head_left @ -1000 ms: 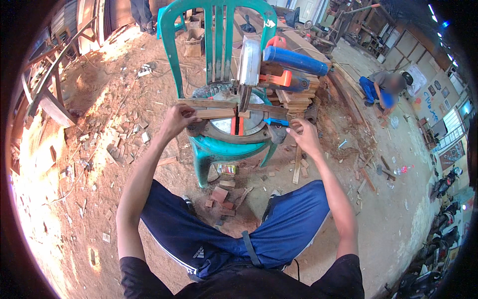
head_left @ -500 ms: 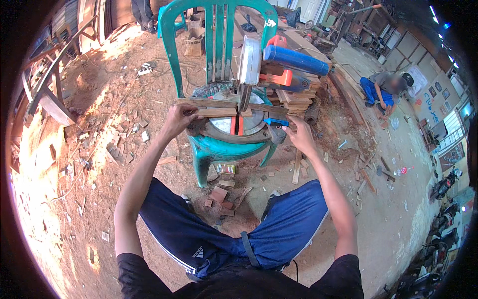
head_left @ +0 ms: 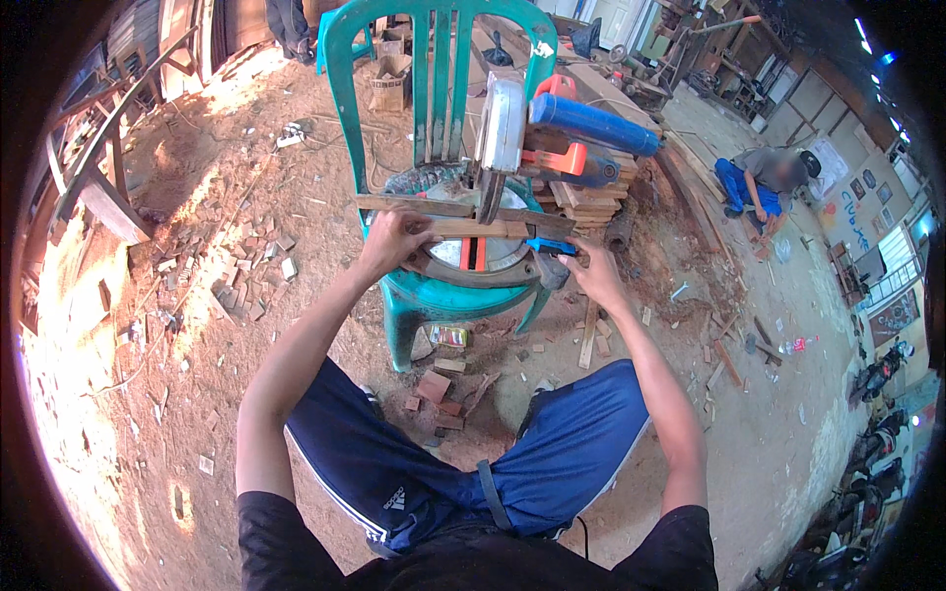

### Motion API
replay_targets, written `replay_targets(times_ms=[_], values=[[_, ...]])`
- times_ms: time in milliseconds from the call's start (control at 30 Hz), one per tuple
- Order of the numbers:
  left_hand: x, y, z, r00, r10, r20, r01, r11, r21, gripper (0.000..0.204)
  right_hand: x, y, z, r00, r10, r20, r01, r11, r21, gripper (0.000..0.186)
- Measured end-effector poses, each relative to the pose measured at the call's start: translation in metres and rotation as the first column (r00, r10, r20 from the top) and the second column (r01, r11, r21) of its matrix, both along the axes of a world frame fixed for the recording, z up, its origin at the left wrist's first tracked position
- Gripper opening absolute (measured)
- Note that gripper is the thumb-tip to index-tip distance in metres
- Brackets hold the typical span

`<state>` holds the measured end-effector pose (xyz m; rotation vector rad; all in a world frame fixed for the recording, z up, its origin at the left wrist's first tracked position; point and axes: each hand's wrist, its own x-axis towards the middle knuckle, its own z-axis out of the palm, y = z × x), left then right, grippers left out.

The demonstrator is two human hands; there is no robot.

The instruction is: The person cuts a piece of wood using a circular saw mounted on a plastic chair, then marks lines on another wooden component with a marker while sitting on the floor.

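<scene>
My left hand (head_left: 399, 238) is closed on the left end of a narrow wooden strip (head_left: 468, 229), which lies along a darker bar (head_left: 404, 205) across the saw's base (head_left: 493, 259). My right hand (head_left: 589, 261) is closed at a small blue tool (head_left: 547, 244) beside the strip's right end; its exact kind is unclear. The miter saw, with silver guard (head_left: 503, 123), blue cylindrical body (head_left: 591, 125) and orange handle (head_left: 557, 160), stands on a green plastic chair (head_left: 439, 295). Its blade housing is just above the strip.
Stacked boards (head_left: 591, 202) lie behind the saw. Wood offcuts (head_left: 434, 389) litter the ground. A co-worker (head_left: 764, 182) crouches at right; another person's legs (head_left: 291, 30) show at top left. Broken timber frames (head_left: 103, 187) lean at left, motorbikes (head_left: 877, 374) stand at far right.
The wooden strip has slid right with my left hand, its end now past the blade line near the blue tool. My right hand has shifted slightly right.
</scene>
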<state>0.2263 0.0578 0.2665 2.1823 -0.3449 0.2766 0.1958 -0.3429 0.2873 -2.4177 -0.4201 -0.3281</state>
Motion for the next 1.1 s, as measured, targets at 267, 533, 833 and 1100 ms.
replay_targets(times_ms=[267, 533, 833, 1100], values=[[0.001, 0.002, 0.001, 0.973, -0.099, 0.207, 0.073, 0.989, 0.128, 0.042, 0.003, 0.009, -0.003, 0.998, -0.044, -0.047, 0.044, 0.999, -0.010, 0.042], [-0.002, 0.046, 0.024, 0.994, -0.111, 0.007, 0.110, 0.988, 0.106, 0.038, 0.013, 0.002, -0.010, 0.990, -0.106, 0.097, 0.107, 0.994, -0.014, 0.030], [-0.007, 0.095, 0.004, 0.997, 0.014, 0.076, -0.025, 0.988, 0.150, 0.037, 0.020, -0.057, -0.023, 0.957, -0.233, -0.172, 0.251, 0.964, 0.092, 0.035], [-0.007, 0.098, 0.006, 0.997, 0.036, 0.063, -0.044, 0.988, 0.145, 0.032, -0.005, -0.064, -0.014, 0.856, 0.298, -0.423, 0.265, 0.450, 0.853, 0.026]])
